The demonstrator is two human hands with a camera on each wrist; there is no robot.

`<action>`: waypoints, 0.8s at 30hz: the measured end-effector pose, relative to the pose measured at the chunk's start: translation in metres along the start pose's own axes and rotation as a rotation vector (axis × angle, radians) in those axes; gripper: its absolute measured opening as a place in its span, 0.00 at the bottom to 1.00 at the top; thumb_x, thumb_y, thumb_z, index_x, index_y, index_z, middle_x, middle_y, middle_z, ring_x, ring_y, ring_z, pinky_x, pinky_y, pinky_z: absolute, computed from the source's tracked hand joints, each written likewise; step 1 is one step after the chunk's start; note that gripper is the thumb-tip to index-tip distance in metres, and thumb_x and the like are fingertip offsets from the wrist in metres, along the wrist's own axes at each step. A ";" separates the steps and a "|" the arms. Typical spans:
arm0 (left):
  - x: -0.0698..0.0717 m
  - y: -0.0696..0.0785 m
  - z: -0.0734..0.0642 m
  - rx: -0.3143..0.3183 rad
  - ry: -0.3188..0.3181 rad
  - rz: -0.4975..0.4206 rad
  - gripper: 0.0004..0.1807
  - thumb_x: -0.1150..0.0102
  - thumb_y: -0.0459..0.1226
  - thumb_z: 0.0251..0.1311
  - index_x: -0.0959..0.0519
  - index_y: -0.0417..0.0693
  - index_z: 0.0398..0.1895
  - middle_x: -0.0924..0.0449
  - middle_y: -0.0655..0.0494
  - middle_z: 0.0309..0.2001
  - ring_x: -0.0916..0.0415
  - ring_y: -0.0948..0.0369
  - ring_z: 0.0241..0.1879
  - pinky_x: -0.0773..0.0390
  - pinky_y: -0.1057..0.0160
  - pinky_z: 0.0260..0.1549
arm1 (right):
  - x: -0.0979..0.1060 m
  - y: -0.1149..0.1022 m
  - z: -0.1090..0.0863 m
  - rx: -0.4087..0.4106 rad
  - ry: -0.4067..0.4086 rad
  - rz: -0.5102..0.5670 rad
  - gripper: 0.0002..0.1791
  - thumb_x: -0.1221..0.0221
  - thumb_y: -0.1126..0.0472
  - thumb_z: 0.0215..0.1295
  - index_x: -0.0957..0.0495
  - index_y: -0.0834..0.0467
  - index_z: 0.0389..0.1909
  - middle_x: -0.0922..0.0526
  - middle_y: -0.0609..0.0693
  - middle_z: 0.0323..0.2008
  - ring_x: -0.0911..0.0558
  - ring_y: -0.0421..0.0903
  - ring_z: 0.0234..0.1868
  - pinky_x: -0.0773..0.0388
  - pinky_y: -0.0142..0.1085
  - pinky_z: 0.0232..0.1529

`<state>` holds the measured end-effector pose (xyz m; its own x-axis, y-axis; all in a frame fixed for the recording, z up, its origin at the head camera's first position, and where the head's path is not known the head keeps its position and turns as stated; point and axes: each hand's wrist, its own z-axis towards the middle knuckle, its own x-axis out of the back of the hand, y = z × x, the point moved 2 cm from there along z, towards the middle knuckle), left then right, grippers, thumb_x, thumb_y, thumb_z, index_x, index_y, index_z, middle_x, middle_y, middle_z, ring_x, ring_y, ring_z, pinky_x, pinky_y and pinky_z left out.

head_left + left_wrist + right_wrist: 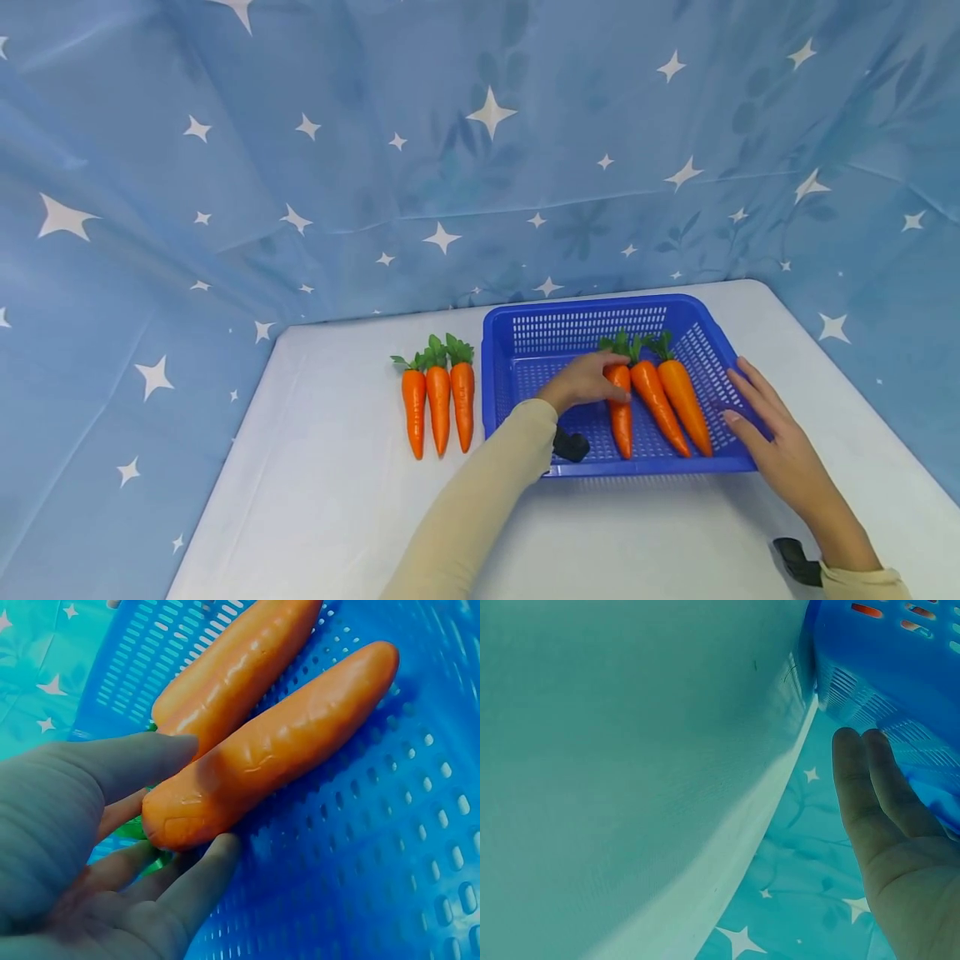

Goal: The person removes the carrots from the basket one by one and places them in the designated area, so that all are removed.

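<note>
Three orange carrots with green tops lie in a blue plastic basket (525,313). My left hand (588,379) reaches over the basket's near side and holds the leftmost carrot (621,429) near its leafy end. In the left wrist view the thumb lies above this carrot (277,757) and the fingers curl below it. Beside it rest the middle carrot (660,408) and the right carrot (686,404). My right hand (783,450) is at the basket's right rim, fingers extended along its outer side; the right wrist view shows straight fingers (855,780) by the basket wall (900,667).
Left of the basket, three more carrots (438,408) lie side by side on the white table (330,500), leaves pointing away. A blue star-patterned cloth (337,183) hangs behind and around the table. Black straps or mounts (797,560) sit at the wrists.
</note>
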<state>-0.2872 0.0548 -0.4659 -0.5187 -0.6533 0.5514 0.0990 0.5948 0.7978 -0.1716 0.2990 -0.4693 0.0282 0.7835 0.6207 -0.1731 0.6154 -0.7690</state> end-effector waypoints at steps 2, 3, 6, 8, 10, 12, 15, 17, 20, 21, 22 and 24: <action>0.000 0.000 0.000 -0.002 0.021 0.002 0.31 0.28 0.41 0.52 0.24 0.59 0.62 0.25 0.61 0.60 0.27 0.62 0.54 0.28 0.60 0.59 | 0.000 0.000 -0.001 -0.002 0.001 -0.002 0.34 0.52 0.54 0.76 0.54 0.46 0.78 0.65 0.44 0.79 0.66 0.57 0.77 0.64 0.75 0.60; 0.000 0.000 0.001 -0.013 0.030 0.000 0.29 0.28 0.40 0.52 0.23 0.57 0.61 0.24 0.61 0.57 0.26 0.62 0.50 0.26 0.61 0.56 | 0.000 0.001 -0.001 -0.004 0.002 -0.003 0.34 0.52 0.54 0.76 0.54 0.46 0.78 0.65 0.44 0.79 0.66 0.57 0.77 0.64 0.75 0.60; -0.001 0.000 0.001 -0.030 0.055 -0.009 0.25 0.28 0.40 0.52 0.22 0.54 0.55 0.22 0.59 0.50 0.26 0.62 0.41 0.22 0.63 0.47 | 0.000 0.001 -0.001 -0.007 0.002 -0.004 0.35 0.52 0.54 0.76 0.55 0.45 0.78 0.65 0.45 0.79 0.65 0.58 0.77 0.64 0.75 0.60; 0.000 0.000 0.001 -0.031 0.069 -0.016 0.23 0.27 0.39 0.52 0.22 0.54 0.52 0.22 0.58 0.46 0.27 0.62 0.38 0.22 0.65 0.43 | 0.000 0.001 -0.002 -0.011 -0.001 -0.003 0.35 0.53 0.53 0.76 0.55 0.45 0.78 0.65 0.45 0.79 0.65 0.59 0.77 0.64 0.76 0.60; 0.000 0.000 0.000 -0.028 0.082 -0.024 0.22 0.27 0.37 0.51 0.22 0.53 0.51 0.22 0.59 0.45 0.27 0.62 0.37 0.22 0.65 0.42 | 0.000 0.001 -0.002 -0.014 -0.006 -0.001 0.35 0.53 0.53 0.76 0.55 0.45 0.78 0.65 0.45 0.79 0.66 0.60 0.76 0.64 0.76 0.60; 0.001 0.001 0.000 -0.022 0.093 -0.024 0.22 0.27 0.37 0.51 0.22 0.53 0.51 0.22 0.60 0.44 0.27 0.63 0.37 0.22 0.66 0.42 | 0.000 0.001 -0.002 -0.017 -0.011 -0.001 0.35 0.53 0.53 0.76 0.56 0.45 0.78 0.66 0.46 0.79 0.66 0.61 0.76 0.64 0.76 0.59; 0.002 0.002 -0.001 -0.016 0.101 -0.027 0.22 0.27 0.36 0.50 0.21 0.53 0.50 0.22 0.61 0.44 0.27 0.63 0.38 0.22 0.66 0.44 | -0.001 0.001 -0.003 -0.015 -0.011 -0.006 0.35 0.53 0.53 0.76 0.56 0.46 0.78 0.66 0.46 0.79 0.66 0.61 0.76 0.65 0.76 0.60; 0.003 0.003 -0.001 -0.010 0.102 -0.029 0.22 0.27 0.36 0.51 0.21 0.54 0.50 0.23 0.62 0.43 0.27 0.64 0.38 0.22 0.66 0.45 | -0.001 0.001 -0.003 -0.013 -0.010 -0.008 0.35 0.53 0.53 0.76 0.56 0.46 0.78 0.66 0.46 0.79 0.66 0.61 0.76 0.65 0.76 0.60; 0.005 0.004 -0.001 -0.004 0.109 -0.026 0.21 0.27 0.37 0.51 0.21 0.55 0.50 0.22 0.63 0.43 0.27 0.64 0.38 0.22 0.66 0.44 | -0.001 0.001 -0.003 -0.007 -0.006 -0.009 0.35 0.53 0.53 0.76 0.55 0.45 0.78 0.65 0.46 0.79 0.66 0.60 0.76 0.64 0.76 0.60; 0.006 0.004 0.000 -0.003 0.112 -0.024 0.21 0.27 0.37 0.51 0.21 0.55 0.50 0.22 0.63 0.43 0.27 0.64 0.37 0.22 0.66 0.43 | -0.001 0.001 -0.003 -0.005 -0.005 -0.009 0.35 0.53 0.53 0.76 0.55 0.45 0.78 0.65 0.46 0.79 0.66 0.60 0.76 0.64 0.76 0.60; 0.007 0.004 0.000 -0.004 0.116 -0.023 0.21 0.27 0.37 0.51 0.21 0.55 0.50 0.22 0.62 0.43 0.27 0.64 0.37 0.22 0.67 0.42 | 0.000 0.001 -0.002 -0.003 -0.004 -0.010 0.35 0.53 0.53 0.76 0.55 0.45 0.78 0.65 0.46 0.79 0.66 0.60 0.76 0.64 0.76 0.60; 0.009 0.004 0.000 -0.007 0.124 -0.027 0.22 0.26 0.37 0.50 0.21 0.55 0.49 0.22 0.62 0.44 0.27 0.64 0.37 0.22 0.67 0.42 | 0.000 0.002 -0.002 0.002 0.000 -0.013 0.34 0.53 0.54 0.76 0.55 0.45 0.78 0.65 0.46 0.79 0.65 0.60 0.77 0.64 0.76 0.60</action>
<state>-0.2917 0.0513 -0.4577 -0.4119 -0.7223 0.5555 0.0930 0.5732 0.8141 -0.1701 0.3002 -0.4707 0.0301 0.7754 0.6308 -0.1744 0.6254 -0.7605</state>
